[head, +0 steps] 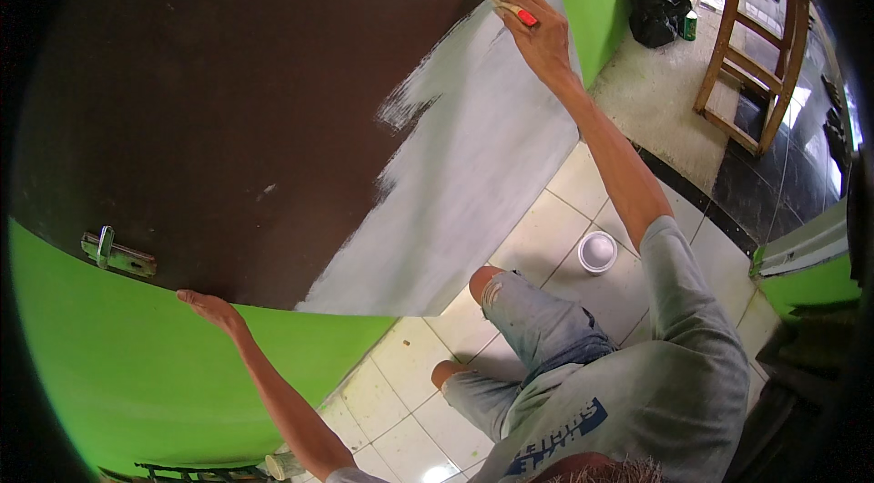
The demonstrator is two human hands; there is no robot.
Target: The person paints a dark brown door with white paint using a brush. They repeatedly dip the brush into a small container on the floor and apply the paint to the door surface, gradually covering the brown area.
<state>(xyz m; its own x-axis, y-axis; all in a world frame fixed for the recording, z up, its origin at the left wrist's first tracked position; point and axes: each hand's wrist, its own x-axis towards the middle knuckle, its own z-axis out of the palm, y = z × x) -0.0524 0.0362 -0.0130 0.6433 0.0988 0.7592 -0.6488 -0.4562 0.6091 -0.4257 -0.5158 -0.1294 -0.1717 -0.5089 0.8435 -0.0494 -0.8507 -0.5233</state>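
Note:
A dark brown door [225,94] fills the upper left, its lower part and hinge side coated with wet-looking white paint [464,162]. The paint's upper border is ragged with brush strokes. My right hand [543,36] holds a paintbrush [509,3] with a red-tipped handle, its white-loaded bristles against the door near the hinge-side edge. My left hand [212,311] grips the door's free edge below a metal lever handle [106,247] on its plate; the fingers behind the door are hidden. An open tub of white paint [597,252] stands on the floor by my right knee.
Green walls [293,360] flank the door. White tiles [410,387] cover the floor. Through the doorway stand a wooden frame [751,59], a black plastic bag [655,8] and a green can [689,25]. A dark threshold strip [689,189] crosses the opening.

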